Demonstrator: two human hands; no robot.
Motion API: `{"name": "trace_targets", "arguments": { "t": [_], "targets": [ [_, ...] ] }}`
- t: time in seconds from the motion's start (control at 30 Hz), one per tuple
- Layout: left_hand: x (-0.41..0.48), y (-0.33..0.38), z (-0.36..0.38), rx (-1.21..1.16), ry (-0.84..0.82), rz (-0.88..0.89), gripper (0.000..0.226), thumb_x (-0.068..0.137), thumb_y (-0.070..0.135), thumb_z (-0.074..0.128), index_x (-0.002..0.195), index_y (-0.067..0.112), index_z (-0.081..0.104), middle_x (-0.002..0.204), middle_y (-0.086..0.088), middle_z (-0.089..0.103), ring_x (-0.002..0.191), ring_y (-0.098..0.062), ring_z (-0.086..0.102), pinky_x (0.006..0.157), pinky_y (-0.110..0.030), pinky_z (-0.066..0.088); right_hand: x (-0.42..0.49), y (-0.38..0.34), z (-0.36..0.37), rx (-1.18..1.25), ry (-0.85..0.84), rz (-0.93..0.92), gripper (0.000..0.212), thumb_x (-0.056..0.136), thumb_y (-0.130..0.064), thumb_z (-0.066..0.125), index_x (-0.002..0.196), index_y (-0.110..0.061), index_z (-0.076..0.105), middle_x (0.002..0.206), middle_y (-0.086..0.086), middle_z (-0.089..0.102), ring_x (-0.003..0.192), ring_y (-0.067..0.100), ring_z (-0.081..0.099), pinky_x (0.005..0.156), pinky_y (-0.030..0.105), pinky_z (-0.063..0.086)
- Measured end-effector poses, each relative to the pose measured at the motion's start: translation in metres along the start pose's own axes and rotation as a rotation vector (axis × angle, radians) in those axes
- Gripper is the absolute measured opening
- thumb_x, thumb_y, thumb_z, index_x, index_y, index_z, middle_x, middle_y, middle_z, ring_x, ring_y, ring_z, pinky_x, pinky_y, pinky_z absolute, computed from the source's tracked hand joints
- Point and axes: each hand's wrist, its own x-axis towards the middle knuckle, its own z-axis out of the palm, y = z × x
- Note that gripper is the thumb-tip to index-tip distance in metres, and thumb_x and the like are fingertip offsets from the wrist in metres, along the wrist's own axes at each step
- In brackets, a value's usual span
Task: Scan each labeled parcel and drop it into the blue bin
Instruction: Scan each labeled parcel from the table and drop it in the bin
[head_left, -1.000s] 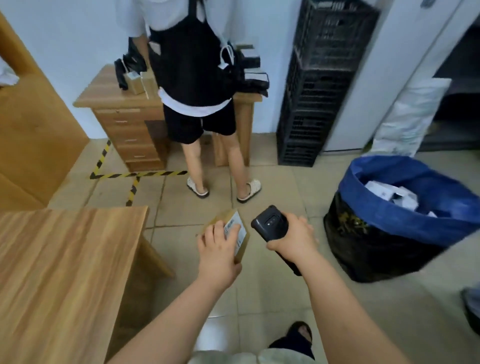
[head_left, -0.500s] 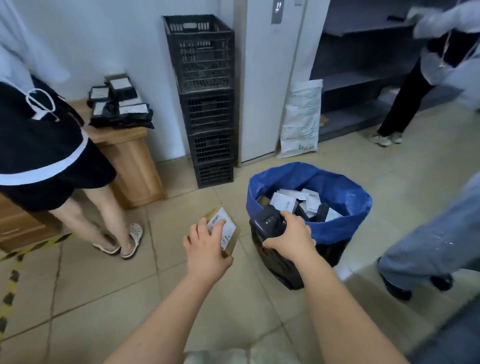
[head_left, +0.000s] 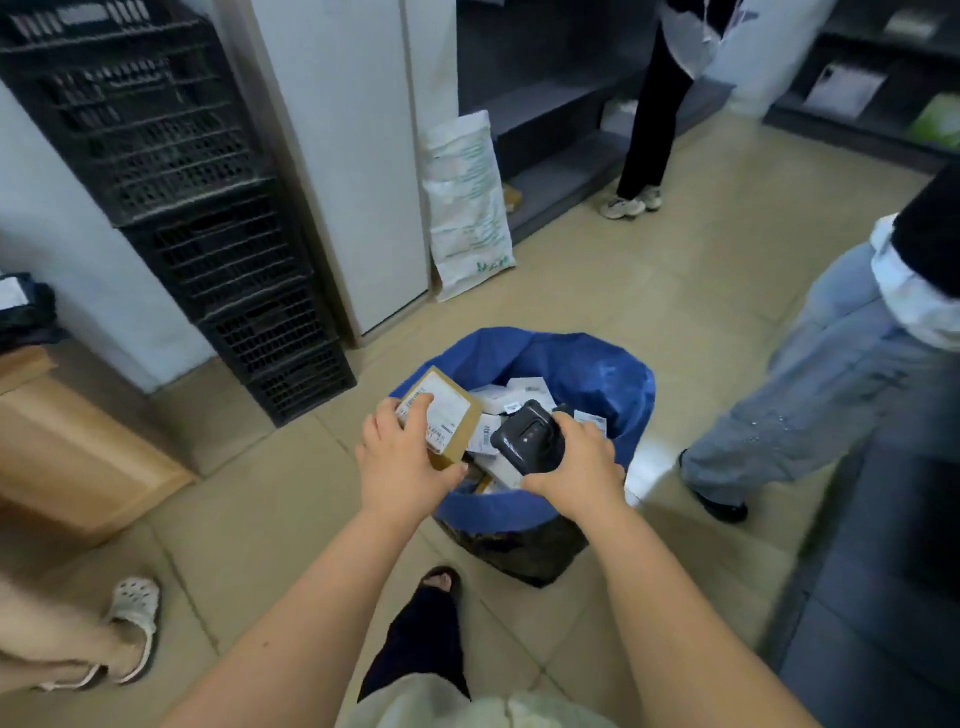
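Observation:
My left hand (head_left: 402, 460) grips a small brown cardboard parcel (head_left: 447, 415) with a white label facing up, held over the left rim of the blue bin (head_left: 597, 374). The black handheld scanner (head_left: 527, 439) sits in my right hand (head_left: 576, 460), just right of the parcel and above the bin's opening. Several white-labeled parcels (head_left: 511, 397) lie inside the blue-lined bin, which stands on the tiled floor directly ahead of me.
A stack of black plastic crates (head_left: 171, 197) stands at the left wall beside a wooden desk (head_left: 67, 447). A white sack (head_left: 465, 208) leans on the pillar. A person in jeans (head_left: 810, 395) stands right of the bin, another by the shelves (head_left: 649, 130), a sandalled foot (head_left: 130, 623) lower left.
I have turned right and closed in on the bin. Both hands now hover over its opening, the parcel above the rim rather than over bare floor.

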Motion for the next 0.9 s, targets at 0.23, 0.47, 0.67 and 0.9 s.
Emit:
{"name": "trace_targets", "arguments": {
  "t": [0.23,0.47,0.67,0.9],
  "targets": [
    [0.146,0.0,0.032,-0.008,-0.186,0.128,0.1,0.07,0.061,0.077,0.149,0.033,0.024,0.152,-0.011,0.022,0.138,-0.032,0.021,0.114,-0.045,0.027,0.113,-0.034,-0.003,0.084,0.022,0.142,0.079,0.072,-0.036,0.078,0.141,-0.034,0.037,0.131,0.0,0.042,0.125,0.028,0.039,0.1,0.048,0.04],
    [0.248,0.012,0.081,0.03,-0.385,0.287,0.098,0.068,0.056,0.079,0.148,0.029,0.029,0.143,-0.01,0.032,0.128,-0.031,0.033,0.102,-0.04,0.039,0.179,-0.021,0.005,0.164,0.103,0.44,0.091,0.069,-0.04,0.08,0.148,-0.034,0.033,0.139,0.0,0.043,0.129,0.029,0.039,0.104,0.05,0.041],
    [0.274,0.031,0.143,0.045,-0.567,0.361,0.098,0.066,0.056,0.078,0.147,0.031,0.028,0.142,-0.007,0.03,0.13,-0.032,0.031,0.098,-0.042,0.043,0.201,0.021,0.022,0.288,0.173,0.646,0.092,0.065,-0.033,0.084,0.146,-0.028,0.04,0.134,0.005,0.047,0.126,0.029,0.046,0.103,0.049,0.044],
    [0.268,0.048,0.206,0.182,-0.713,0.543,0.098,0.069,0.067,0.071,0.149,0.034,0.026,0.157,-0.009,0.019,0.143,-0.034,0.019,0.114,-0.053,0.027,0.227,0.048,0.04,0.251,0.125,0.665,0.089,0.067,-0.034,0.083,0.144,-0.03,0.039,0.133,0.003,0.047,0.123,0.028,0.047,0.101,0.048,0.044]
  ]
}}
